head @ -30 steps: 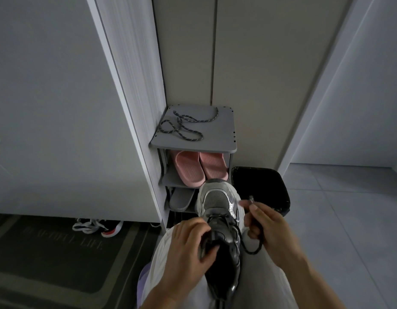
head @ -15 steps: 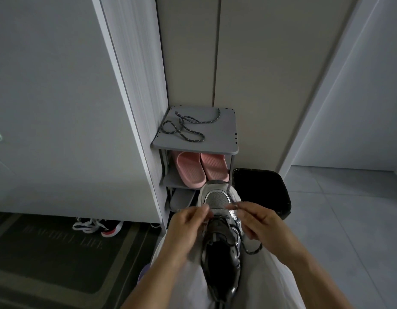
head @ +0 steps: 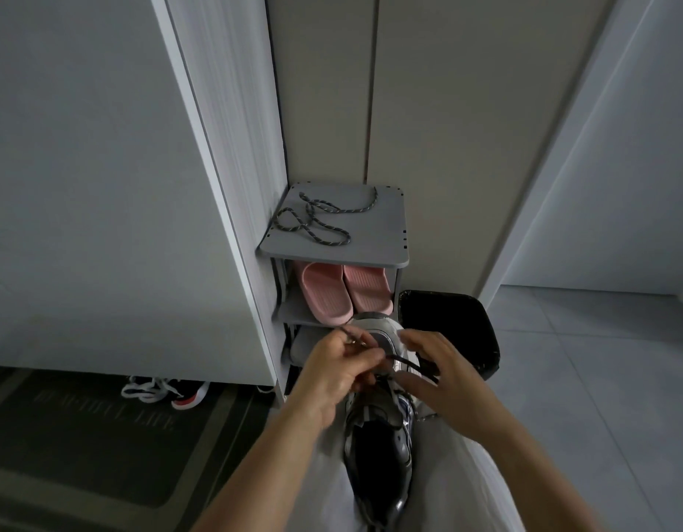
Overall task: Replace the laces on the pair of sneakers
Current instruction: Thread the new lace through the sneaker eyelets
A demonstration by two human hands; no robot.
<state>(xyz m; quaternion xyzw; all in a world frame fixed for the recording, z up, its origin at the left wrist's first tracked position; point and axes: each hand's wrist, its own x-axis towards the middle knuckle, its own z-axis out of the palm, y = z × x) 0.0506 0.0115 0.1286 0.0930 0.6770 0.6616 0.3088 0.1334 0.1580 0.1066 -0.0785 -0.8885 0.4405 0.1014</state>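
A grey and silver sneaker lies on my lap, toe pointing away. A dark lace runs across its front eyelets. My left hand pinches one end of this lace above the toe. My right hand lies over the sneaker's right side with the lace passing under its fingers; its grip is partly hidden. A loose speckled lace lies coiled on top of the grey shoe rack. A second sneaker with white laces lies on the floor at the left.
Pink slippers sit on the rack's middle shelf. A black bin stands right of the rack. A dark doormat covers the floor at the left, under a pale cabinet. Grey tiles spread to the right.
My left hand left the sneaker's heel and moved up to the toe, where it took hold of the lace end. My right hand moved forward over the front eyelets.
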